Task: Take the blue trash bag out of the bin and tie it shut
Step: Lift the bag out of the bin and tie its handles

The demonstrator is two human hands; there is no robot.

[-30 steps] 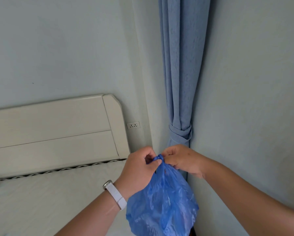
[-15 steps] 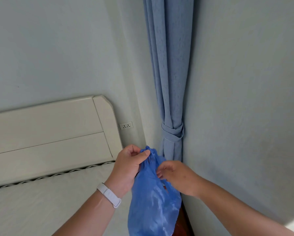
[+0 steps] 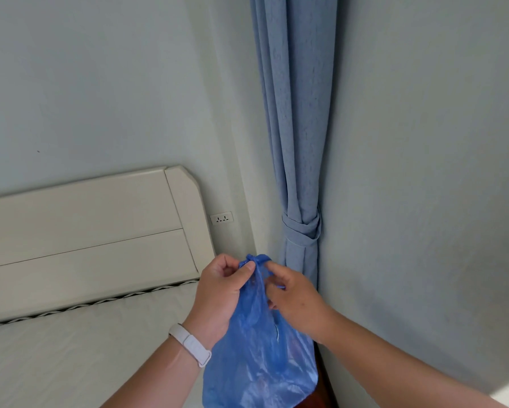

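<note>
The left hand (image 3: 217,295) pinches the gathered neck of the blue trash bag (image 3: 259,354) between thumb and forefinger; a white wristband (image 3: 189,344) circles its wrist. At its 3 o'clock, the right hand (image 3: 294,298) grips the same neck from the other side. The bag hangs beneath both hands, over the mattress edge. A tied blue curtain (image 3: 297,142) hangs at 12 o'clock, a cream headboard (image 3: 85,231) at 9.
</note>
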